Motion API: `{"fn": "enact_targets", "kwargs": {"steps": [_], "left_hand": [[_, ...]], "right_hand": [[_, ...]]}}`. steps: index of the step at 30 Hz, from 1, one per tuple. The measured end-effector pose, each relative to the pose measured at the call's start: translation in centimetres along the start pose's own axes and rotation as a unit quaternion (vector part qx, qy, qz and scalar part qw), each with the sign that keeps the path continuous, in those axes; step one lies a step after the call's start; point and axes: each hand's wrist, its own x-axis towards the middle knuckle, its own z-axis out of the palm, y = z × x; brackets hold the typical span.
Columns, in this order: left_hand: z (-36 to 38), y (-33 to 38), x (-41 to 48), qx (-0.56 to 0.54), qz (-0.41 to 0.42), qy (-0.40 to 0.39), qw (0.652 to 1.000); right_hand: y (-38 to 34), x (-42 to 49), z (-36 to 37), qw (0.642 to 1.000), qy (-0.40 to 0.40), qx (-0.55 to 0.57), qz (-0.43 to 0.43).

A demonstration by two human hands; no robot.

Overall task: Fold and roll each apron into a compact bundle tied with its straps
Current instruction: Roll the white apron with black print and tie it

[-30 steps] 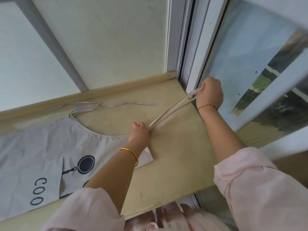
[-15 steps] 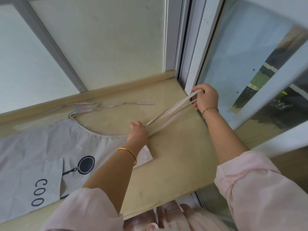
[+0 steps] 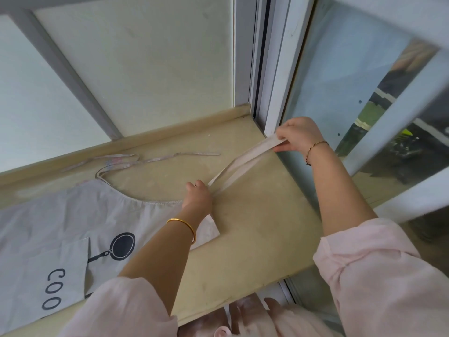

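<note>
**A:** Where is the apron?

**B:** The grey apron [image 3: 60,215], printed with a frying pan and the letters "COO", lies flat on a beige window sill [image 3: 255,227].

**A:** And the hands?

**B:** The left grip [image 3: 198,197] is curled round the doubled strap [image 3: 243,164] near the apron's corner. The right grip [image 3: 300,135] pinches the strap's far end beside the window frame [image 3: 274,93]. The strap runs stretched between them, raised off the sill.

**A:** How will it handle?

**B:** Light, soft and limp, I judge (thin cloth, likely to slide on the smooth sill). It is best held at the hems and strap ends. A second strap [image 3: 158,158] lies loose at the back and could tangle.
</note>
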Motion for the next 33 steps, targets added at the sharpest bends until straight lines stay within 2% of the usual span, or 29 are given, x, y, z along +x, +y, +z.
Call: {"fn": "enact_targets", "kwargs": {"steps": [2, 4, 7, 12, 15, 17, 20, 21, 24, 27, 29, 31, 33], "left_hand": [[0.1, -0.1, 0.2, 0.026, 0.007, 0.003, 1.000], [0.4, -0.1, 0.5, 0.050, 0.016, 0.007, 0.999], [0.5, -0.1, 0.8, 0.054, 0.013, 0.003, 0.998], [0.7, -0.2, 0.9, 0.057, 0.015, 0.003, 0.998], [0.8, -0.3, 1.1, 0.087, 0.022, -0.001, 0.996], [1.0, -0.4, 1.3, 0.074, 0.018, -0.004, 0.997], [0.8, -0.2, 1.2, -0.012, -0.008, 0.005, 1.000], [0.8, -0.1, 1.1, -0.044, -0.014, 0.012, 0.999], [0.9, 0.2, 0.4, -0.178, -0.037, 0.026, 0.983], [2.2, -0.4, -1.0, -0.238, 0.033, 0.100, 0.965], [3.1, -1.1, -1.6, -0.287, 0.080, 0.118, 0.947], [3.2, -1.7, -1.7, -0.383, 0.067, 0.098, 0.916], [1.9, -2.0, -1.8, -0.541, 0.013, 0.059, 0.839]], "right_hand": [[0.5, 0.3, -0.2, 0.993, 0.034, -0.101, -0.046], [1.0, 0.9, -0.2, 0.962, 0.105, -0.229, -0.105], [1.6, 1.4, 0.5, 0.924, 0.183, -0.305, -0.142], [2.9, 1.6, 2.1, 0.912, 0.216, -0.313, -0.153], [3.6, 2.1, 1.9, 0.960, 0.160, -0.193, -0.125], [3.8, 2.1, 1.3, 0.969, 0.149, -0.164, -0.112], [3.6, 1.7, 0.6, 0.938, 0.207, -0.251, -0.117], [3.7, 1.5, 0.6, 0.933, 0.232, -0.249, -0.120], [3.8, 1.1, 1.5, 0.960, 0.245, -0.097, -0.089], [3.4, 1.4, 2.5, 0.973, 0.219, 0.025, -0.069], [2.6, 1.3, 3.1, 0.974, 0.203, 0.028, -0.096], [1.4, 0.6, 4.5, 0.975, 0.167, -0.007, -0.146], [-0.4, -0.5, 6.5, 0.968, 0.129, -0.050, -0.208]]}}
